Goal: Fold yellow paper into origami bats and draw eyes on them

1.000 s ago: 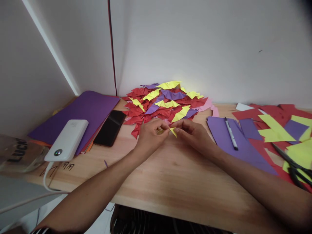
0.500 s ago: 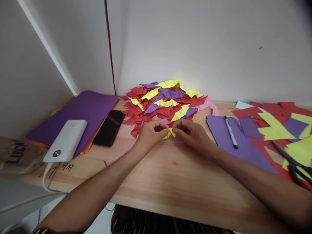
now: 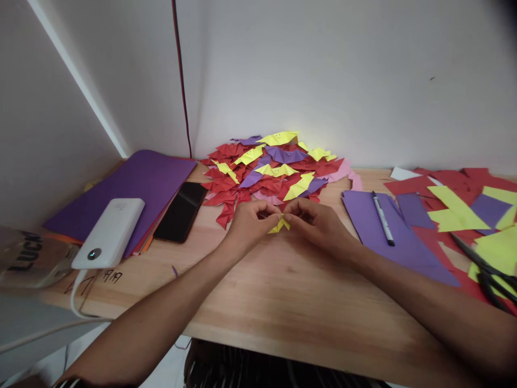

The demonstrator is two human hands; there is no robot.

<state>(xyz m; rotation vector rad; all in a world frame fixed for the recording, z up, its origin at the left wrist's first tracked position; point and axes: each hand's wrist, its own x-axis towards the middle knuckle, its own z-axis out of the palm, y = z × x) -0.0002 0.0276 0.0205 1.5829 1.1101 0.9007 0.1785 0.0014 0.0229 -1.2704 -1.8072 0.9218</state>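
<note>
Just nearside of the folded-paper pile, a small yellow paper is pinched by fingers of left hand and right hand; right of pile, pen is laid on purple paper.

Yellow paper partly hidden by hands, scissors cut off

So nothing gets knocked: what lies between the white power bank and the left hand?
The head view shows, in order: purple-topped paper stack, black phone, a strip of tabletop, then red folded paper beside the left hand.
</note>
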